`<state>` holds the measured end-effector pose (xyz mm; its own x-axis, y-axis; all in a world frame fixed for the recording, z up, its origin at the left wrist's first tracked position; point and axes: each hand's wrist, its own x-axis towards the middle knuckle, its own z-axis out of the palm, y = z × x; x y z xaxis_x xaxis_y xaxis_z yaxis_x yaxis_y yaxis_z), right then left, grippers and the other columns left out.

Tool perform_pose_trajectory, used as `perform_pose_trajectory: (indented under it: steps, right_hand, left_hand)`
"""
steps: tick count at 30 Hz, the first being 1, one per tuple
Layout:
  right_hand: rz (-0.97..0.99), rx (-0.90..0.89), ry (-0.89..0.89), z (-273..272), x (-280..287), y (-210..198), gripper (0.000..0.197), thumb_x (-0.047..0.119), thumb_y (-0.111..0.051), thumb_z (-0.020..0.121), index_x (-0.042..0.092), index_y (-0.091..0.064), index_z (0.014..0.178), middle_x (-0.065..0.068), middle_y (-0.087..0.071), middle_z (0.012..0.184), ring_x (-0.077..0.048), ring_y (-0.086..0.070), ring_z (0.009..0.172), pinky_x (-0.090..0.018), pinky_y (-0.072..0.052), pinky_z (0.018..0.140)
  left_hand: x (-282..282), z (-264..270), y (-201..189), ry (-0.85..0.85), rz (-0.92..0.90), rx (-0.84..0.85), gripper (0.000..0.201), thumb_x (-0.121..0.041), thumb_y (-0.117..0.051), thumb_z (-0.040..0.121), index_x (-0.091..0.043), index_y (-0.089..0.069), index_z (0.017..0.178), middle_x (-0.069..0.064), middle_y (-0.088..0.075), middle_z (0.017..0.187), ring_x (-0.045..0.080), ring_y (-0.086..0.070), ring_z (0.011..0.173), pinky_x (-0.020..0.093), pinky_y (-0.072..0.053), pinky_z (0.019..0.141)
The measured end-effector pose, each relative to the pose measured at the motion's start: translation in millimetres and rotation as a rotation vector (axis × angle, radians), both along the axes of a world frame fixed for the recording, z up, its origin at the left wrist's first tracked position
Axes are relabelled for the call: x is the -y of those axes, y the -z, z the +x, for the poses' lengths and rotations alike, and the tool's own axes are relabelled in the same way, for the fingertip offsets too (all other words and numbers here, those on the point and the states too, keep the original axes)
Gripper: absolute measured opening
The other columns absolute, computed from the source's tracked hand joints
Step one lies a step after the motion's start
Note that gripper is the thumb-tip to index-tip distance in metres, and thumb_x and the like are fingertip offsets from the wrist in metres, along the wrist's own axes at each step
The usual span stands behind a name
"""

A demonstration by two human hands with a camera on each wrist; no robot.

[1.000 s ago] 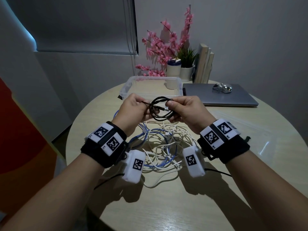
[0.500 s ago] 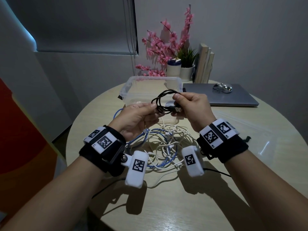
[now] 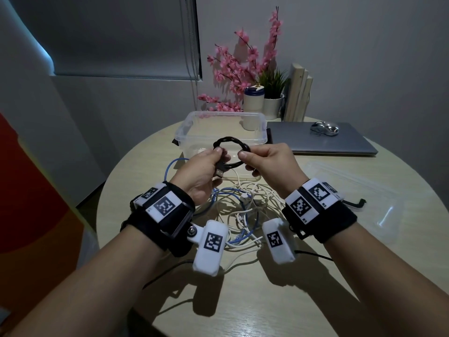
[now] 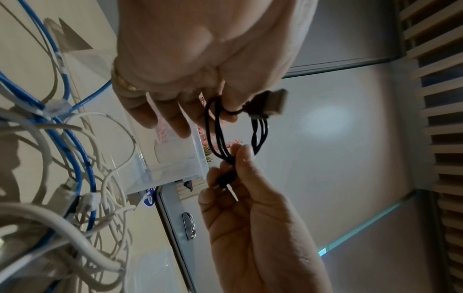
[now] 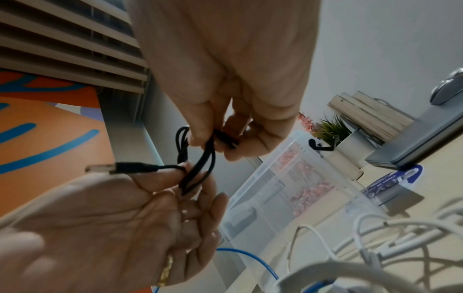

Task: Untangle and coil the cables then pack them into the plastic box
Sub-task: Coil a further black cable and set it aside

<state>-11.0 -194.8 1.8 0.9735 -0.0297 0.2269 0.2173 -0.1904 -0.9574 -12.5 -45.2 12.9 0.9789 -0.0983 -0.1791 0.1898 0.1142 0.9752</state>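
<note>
**Black cable coil held over the desk, in front of the box**

Nearest, on the round desk (image 3: 243, 300), a tangle of white cables (image 3: 252, 203) and a blue cable (image 3: 226, 190) is seen lying loose between the two wrists. Above and just beyond that heap, a small coil of black cable (image 3: 229, 142) is held up in the air by both hands. The left hand (image 3: 201, 171) is clenched on the coil's left side, thumb and fingers pinching the strands, with the USB plug (image 3: 220, 171) sticking out below the grip. The right hand (image 3: 269, 164) is closed on the coil's right side, the strands pinched between thumb and forefinger; a second dark plug is seen pressed under those fingers in the wrist views. Directly behind the coil, the clear plastic box (image 3: 184, 127) stands open on the desk. Its clear lid (image 3: 364, 190) is seen lying flat to the right. Farther back, a closed laptop (image 3: 340, 144) is noted with a silver mouse (image 3: 324, 128) on top.
</note>
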Motion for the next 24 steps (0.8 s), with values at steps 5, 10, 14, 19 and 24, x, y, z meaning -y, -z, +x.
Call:
perform_pose_trajectory:
  steps: [5,10,14,19,24]
  right_hand:
    - [0.005,0.029,0.059,1,8,-3,0.006,0.014,-0.069,0.084,0.013,-0.074,0.088,-0.001,-0.066,0.066,-0.011,-0.06,0.061,-0.027,-0.048,0.058]
    - [0.007,0.057,0.073,3,9,-7,0.005,0.012,-0.069,0.084,0.015,-0.073,0.084,0.001,-0.066,0.064,-0.013,-0.061,0.06,-0.028,-0.047,0.057]
    - [0.027,0.059,0.121,5,11,-8,0.004,0.014,-0.07,0.083,0.016,-0.073,0.082,-0.002,-0.066,0.064,-0.013,-0.06,0.058,-0.027,-0.046,0.055]
    - [0.003,0.065,0.142,5,16,-7,0.005,0.014,-0.07,0.083,0.013,-0.074,0.087,-0.002,-0.066,0.065,-0.011,-0.06,0.057,-0.024,-0.047,0.056]
    - [-0.035,0.065,0.137,6,15,-8,0.011,0.014,-0.069,0.085,0.009,-0.074,0.093,0.002,-0.066,0.065,-0.008,-0.06,0.056,-0.02,-0.048,0.056]
  left_hand:
    - [-9,-7,-7,0.246,-0.019,-0.089,0.024,-0.028,-0.034,0.103,-0.02,-0.046,0.083,0.004,-0.059,0.086,0.02,-0.061,0.086,0.03,-0.042,0.073]
    - [-12,-14,-8,0.376,-0.085,-0.049,0.014,-0.009,-0.06,0.084,-0.018,-0.05,0.086,0.011,-0.066,0.088,0.025,-0.067,0.087,0.034,-0.052,0.078]
    - [-13,-11,-7,0.284,-0.058,0.011,0.019,0.004,-0.056,0.088,-0.013,-0.05,0.095,0.011,-0.068,0.078,0.018,-0.068,0.068,0.025,-0.056,0.06]
    - [-21,-11,-7,0.313,0.089,0.008,0.011,0.003,-0.052,0.092,-0.004,-0.056,0.084,0.011,-0.071,0.078,0.013,-0.068,0.063,0.019,-0.053,0.053]
    - [-30,-9,-14,0.357,0.181,-0.012,0.008,-0.004,-0.052,0.094,-0.009,-0.057,0.089,0.005,-0.072,0.077,0.013,-0.068,0.066,0.024,-0.054,0.06]
